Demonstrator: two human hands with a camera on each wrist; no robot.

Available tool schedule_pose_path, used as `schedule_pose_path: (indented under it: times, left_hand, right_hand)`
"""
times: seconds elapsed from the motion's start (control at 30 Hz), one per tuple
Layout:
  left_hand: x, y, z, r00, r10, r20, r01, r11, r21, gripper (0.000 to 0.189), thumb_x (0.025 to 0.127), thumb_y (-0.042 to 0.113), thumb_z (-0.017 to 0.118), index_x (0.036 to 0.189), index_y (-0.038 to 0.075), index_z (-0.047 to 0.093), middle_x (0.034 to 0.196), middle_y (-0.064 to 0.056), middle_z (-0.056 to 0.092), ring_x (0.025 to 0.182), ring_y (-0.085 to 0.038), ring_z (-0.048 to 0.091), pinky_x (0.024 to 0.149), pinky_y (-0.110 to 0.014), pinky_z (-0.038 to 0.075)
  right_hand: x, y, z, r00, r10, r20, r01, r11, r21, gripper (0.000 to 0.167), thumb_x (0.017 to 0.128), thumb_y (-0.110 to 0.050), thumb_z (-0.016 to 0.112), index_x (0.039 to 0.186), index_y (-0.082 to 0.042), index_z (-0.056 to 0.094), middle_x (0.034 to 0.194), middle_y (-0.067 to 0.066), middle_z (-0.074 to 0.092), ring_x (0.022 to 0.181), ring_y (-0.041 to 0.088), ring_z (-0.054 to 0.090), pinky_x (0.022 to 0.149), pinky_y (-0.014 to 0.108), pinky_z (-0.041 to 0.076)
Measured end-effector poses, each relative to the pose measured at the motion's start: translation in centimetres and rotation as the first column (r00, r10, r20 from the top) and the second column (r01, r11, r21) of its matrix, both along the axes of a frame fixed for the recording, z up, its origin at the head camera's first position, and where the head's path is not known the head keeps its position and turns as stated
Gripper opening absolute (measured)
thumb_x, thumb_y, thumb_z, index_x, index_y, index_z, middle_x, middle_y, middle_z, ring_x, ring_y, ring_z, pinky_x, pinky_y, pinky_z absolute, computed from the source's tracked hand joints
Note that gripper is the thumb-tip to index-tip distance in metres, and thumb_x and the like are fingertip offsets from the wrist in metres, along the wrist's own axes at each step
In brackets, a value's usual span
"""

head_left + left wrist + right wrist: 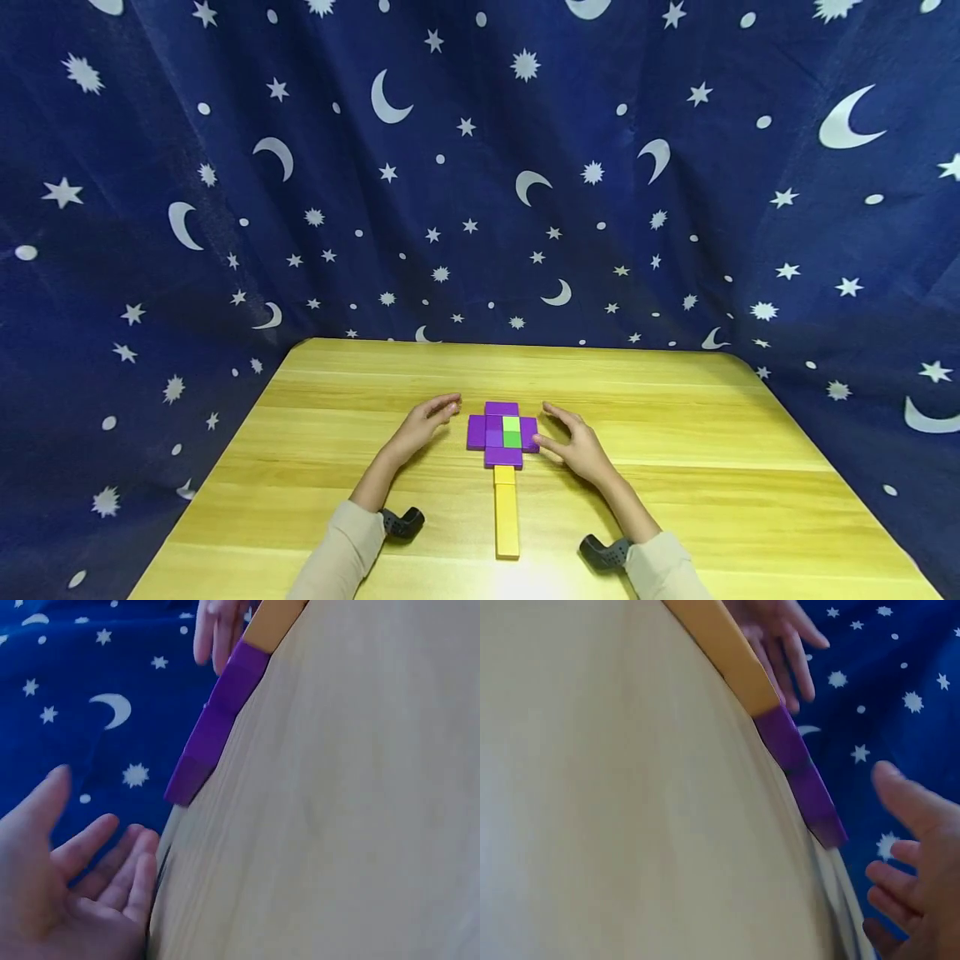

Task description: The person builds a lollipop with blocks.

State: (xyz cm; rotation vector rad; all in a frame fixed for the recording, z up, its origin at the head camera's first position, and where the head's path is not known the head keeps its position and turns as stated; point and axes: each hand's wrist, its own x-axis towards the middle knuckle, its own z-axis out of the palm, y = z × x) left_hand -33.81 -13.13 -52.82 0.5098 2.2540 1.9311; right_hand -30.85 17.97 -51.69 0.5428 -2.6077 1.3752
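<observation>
Flat blocks lie on the table in a flower-like pattern. Purple blocks [501,408] surround a middle made of a smaller purple part [493,432], a pale green square [512,423] and a green square [512,439]. Below runs a stem of a short yellow block [504,475] and a long yellow block [507,521]. My left hand [422,427] hovers left of the pattern, fingers spread and holding nothing. On the other side, my right hand [579,446] has its thumb beside the right purple block [528,434]; whether they touch I cannot tell. Both wrist views show empty palms.
The wooden table [337,375] has rounded far corners. Behind it hangs a dark blue curtain [480,183] with white moons and stars. A black wrist device [403,524] sits at the left wrist, and another black device [604,553] at the right.
</observation>
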Motion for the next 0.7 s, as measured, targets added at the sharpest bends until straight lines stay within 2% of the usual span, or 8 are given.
schedule_pose_path:
  times: [0.1, 0.17, 0.27, 0.37, 0.43, 0.5, 0.6, 0.7]
  left_hand:
    - [-0.8, -0.8, 0.8, 0.991, 0.045, 0.129, -0.068, 0.980, 0.185, 0.049, 0.098, 0.030, 0.046, 0.133, -0.004, 0.043, 0.131, -0.021, 0.048, 0.118, -0.031, 0.049, 0.099, -0.039, 0.040]
    - [-1.4, -1.6, 1.6, 0.978, 0.090, 0.187, -0.137, 0.958, 0.253, 0.049, 0.099, 0.026, 0.044, 0.132, -0.008, 0.041, 0.131, -0.025, 0.047, 0.118, -0.033, 0.048, 0.100, -0.041, 0.039]
    - [-2.0, -3.3, 3.5, 0.938, 0.221, 0.266, -0.284, 0.932, 0.226, 0.048, 0.099, 0.025, 0.043, 0.132, -0.009, 0.041, 0.129, -0.026, 0.048, 0.118, -0.032, 0.048, 0.100, -0.040, 0.038]
    - [-2.5, -5.3, 5.7, 0.879, 0.371, 0.299, -0.430, 0.888, 0.162, 0.046, 0.099, 0.023, 0.043, 0.132, -0.009, 0.041, 0.129, -0.026, 0.048, 0.118, -0.030, 0.049, 0.101, -0.041, 0.037]
    - [-2.5, -6.6, 7.3, 0.846, 0.459, 0.272, -0.502, 0.857, 0.117, 0.045, 0.099, 0.020, 0.042, 0.132, -0.009, 0.041, 0.130, -0.026, 0.047, 0.119, -0.030, 0.047, 0.102, -0.041, 0.036]
    - [-2.3, -7.6, 9.0, 0.823, 0.528, 0.211, -0.550, 0.833, 0.057, 0.045, 0.099, 0.021, 0.041, 0.135, -0.006, 0.040, 0.132, -0.025, 0.046, 0.121, -0.030, 0.045, 0.102, -0.042, 0.035]
    - [-1.5, -8.4, 11.7, 0.800, 0.596, 0.067, -0.593, 0.803, -0.063, 0.048, 0.099, 0.027, 0.041, 0.139, 0.001, 0.037, 0.136, -0.019, 0.043, 0.125, -0.030, 0.040, 0.102, -0.042, 0.034]
    - [-0.3, -8.2, 14.5, 0.777, 0.617, -0.124, -0.630, 0.764, -0.141, 0.052, 0.099, 0.035, 0.039, 0.141, 0.006, 0.036, 0.139, -0.015, 0.041, 0.127, -0.030, 0.037, 0.103, -0.043, 0.033]
  right_hand:
    - [-0.4, 0.9, 0.9, 1.000, -0.003, -0.007, 0.003, 0.999, -0.040, 0.060, 0.084, -0.031, 0.068, 0.133, -0.003, 0.048, 0.134, 0.014, 0.048, 0.125, 0.035, 0.039, 0.102, 0.052, 0.031]
    - [-0.7, 1.7, 1.7, 1.000, -0.013, -0.027, 0.012, 0.999, -0.041, 0.058, 0.086, -0.031, 0.065, 0.133, -0.003, 0.047, 0.134, 0.015, 0.048, 0.124, 0.036, 0.039, 0.101, 0.054, 0.031]
    - [-1.2, 2.9, 3.4, 0.998, -0.044, -0.044, 0.043, 0.999, -0.020, 0.055, 0.089, -0.032, 0.061, 0.134, -0.004, 0.046, 0.135, 0.016, 0.046, 0.126, 0.037, 0.036, 0.102, 0.056, 0.028]
    - [-1.7, 3.9, 5.6, 0.995, -0.087, -0.056, 0.087, 0.996, 0.002, 0.055, 0.090, -0.035, 0.060, 0.135, -0.007, 0.046, 0.138, 0.016, 0.043, 0.128, 0.038, 0.033, 0.102, 0.058, 0.026]
    - [-2.1, 4.4, 7.2, 0.991, -0.113, -0.069, 0.115, 0.993, 0.019, 0.056, 0.090, -0.038, 0.059, 0.136, -0.010, 0.046, 0.139, 0.015, 0.042, 0.129, 0.038, 0.032, 0.102, 0.058, 0.026]
    - [-2.4, 4.7, 8.9, 0.984, -0.139, -0.110, 0.142, 0.990, 0.021, 0.055, 0.089, -0.037, 0.060, 0.135, -0.010, 0.047, 0.139, 0.016, 0.041, 0.129, 0.038, 0.032, 0.101, 0.058, 0.027]
    - [-2.7, 5.1, 11.4, 0.963, -0.183, -0.197, 0.191, 0.981, 0.023, 0.053, 0.089, -0.034, 0.062, 0.134, -0.010, 0.049, 0.140, 0.016, 0.040, 0.129, 0.037, 0.032, 0.100, 0.060, 0.026]
    - [-2.6, 5.2, 13.7, 0.924, -0.219, -0.313, 0.229, 0.973, -0.002, 0.051, 0.087, -0.028, 0.065, 0.130, -0.006, 0.052, 0.138, 0.017, 0.043, 0.131, 0.035, 0.030, 0.104, 0.061, 0.017]
